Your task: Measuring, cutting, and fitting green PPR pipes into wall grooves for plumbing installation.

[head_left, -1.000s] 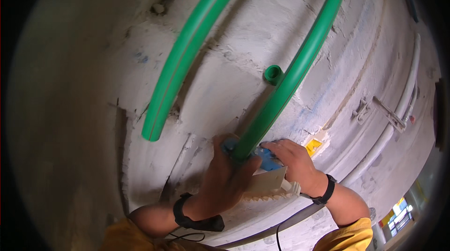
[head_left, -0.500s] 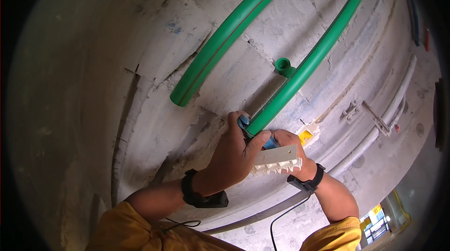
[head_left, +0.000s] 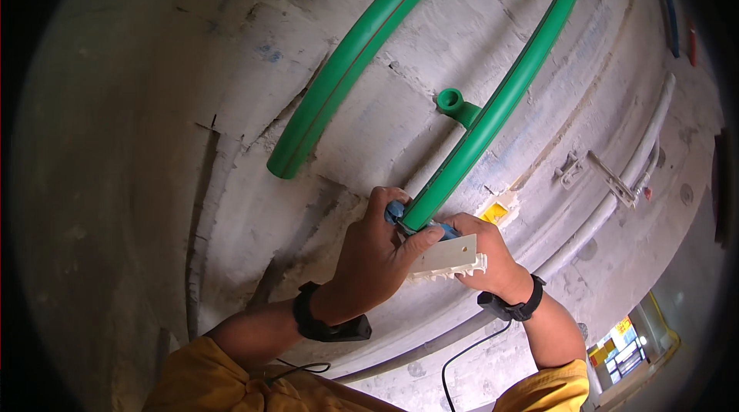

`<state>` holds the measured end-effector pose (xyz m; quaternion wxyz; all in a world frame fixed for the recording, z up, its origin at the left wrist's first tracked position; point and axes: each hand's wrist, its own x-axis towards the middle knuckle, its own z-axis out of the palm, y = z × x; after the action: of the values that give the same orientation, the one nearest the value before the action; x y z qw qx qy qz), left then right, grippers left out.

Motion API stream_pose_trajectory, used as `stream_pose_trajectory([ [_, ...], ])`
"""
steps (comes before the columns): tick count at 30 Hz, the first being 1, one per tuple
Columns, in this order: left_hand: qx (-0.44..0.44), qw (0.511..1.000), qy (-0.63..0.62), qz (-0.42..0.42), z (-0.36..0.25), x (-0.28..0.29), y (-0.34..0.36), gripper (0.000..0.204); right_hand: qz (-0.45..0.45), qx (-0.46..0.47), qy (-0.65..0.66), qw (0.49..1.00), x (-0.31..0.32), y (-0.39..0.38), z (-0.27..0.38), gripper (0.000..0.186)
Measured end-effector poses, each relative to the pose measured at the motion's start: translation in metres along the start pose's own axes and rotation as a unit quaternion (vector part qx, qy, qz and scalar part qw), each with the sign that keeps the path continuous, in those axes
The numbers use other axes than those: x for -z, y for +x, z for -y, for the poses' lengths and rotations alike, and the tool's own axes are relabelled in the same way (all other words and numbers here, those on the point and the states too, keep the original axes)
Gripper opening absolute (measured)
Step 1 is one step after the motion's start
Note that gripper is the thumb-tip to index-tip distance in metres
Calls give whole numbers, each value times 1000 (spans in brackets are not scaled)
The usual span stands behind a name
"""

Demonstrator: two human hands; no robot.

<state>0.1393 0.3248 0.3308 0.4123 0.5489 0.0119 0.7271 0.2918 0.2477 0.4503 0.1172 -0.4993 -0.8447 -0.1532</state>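
My left hand (head_left: 366, 262) is closed on a blue object (head_left: 393, 212) at the lower end of the right-hand green pipe (head_left: 512, 85), its thumb lying across just below that end. My right hand (head_left: 495, 266) curls round the blue object's other side, partly hidden behind a white bracket (head_left: 439, 256) with a toothed lower edge. I cannot make out the blue object's full shape. A green fitting (head_left: 454, 105) sits beside the pipe, further up. To the left, a second green pipe (head_left: 346, 65) ends above my hands.
The rough wall (head_left: 254, 77) has grooves and cracks. A yellow box (head_left: 493, 213) is set into it beside my right hand. A white pipe (head_left: 580, 239) with metal brackets (head_left: 613, 179) runs at the right. Black cables (head_left: 454, 358) hang by my wrists. A window (head_left: 625, 352) shows at lower right.
The view has shifted, so the left pipe's end appears higher and further right. Both hands remain at the pipe's lower end, now appearing higher in the picture.
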Motion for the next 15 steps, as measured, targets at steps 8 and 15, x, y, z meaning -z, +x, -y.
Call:
stream_pose_trajectory([
  [8,47,999,1,2,-13,-1,-2,42,-8,-27,-23,999,-10,-1,-11,31],
  [15,8,1000,8,-16,1,-5,1,45,-26,1,-31,999,-10,1,-12,34],
])
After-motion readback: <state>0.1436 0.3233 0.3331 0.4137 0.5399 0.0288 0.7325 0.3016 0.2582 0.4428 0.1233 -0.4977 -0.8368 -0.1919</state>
